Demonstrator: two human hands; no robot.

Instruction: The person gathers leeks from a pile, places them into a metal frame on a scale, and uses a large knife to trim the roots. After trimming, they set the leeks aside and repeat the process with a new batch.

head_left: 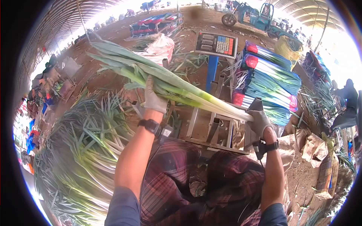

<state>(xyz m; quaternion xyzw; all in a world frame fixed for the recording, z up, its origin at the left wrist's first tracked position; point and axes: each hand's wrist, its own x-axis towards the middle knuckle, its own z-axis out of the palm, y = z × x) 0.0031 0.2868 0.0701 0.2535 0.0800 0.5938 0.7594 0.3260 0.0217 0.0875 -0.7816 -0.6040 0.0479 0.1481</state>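
A bunch of long green onions [184, 88] stretches across in front of me, leaves at the upper left, white stalks at the right. My left hand [154, 98], in a pale glove, is closed around the leafy part from below. Gloved as well, my right hand [260, 122] grips the white ends. Under the bunch stands a metal scale frame [192, 124], its digital display and keypad [216, 44] raised on a blue post [212, 73]. The fingertips of both hands are partly hidden by the stalks and gloves.
A big heap of loose green onions [90, 150] lies to my left. Packed bundles [271, 81] with red wrapping are stacked at right, near a yellow sack [288, 47]. A plastic crate [327, 175] is at far right. A three-wheeled vehicle [260, 17] stands behind; a person [346, 101] is at right.
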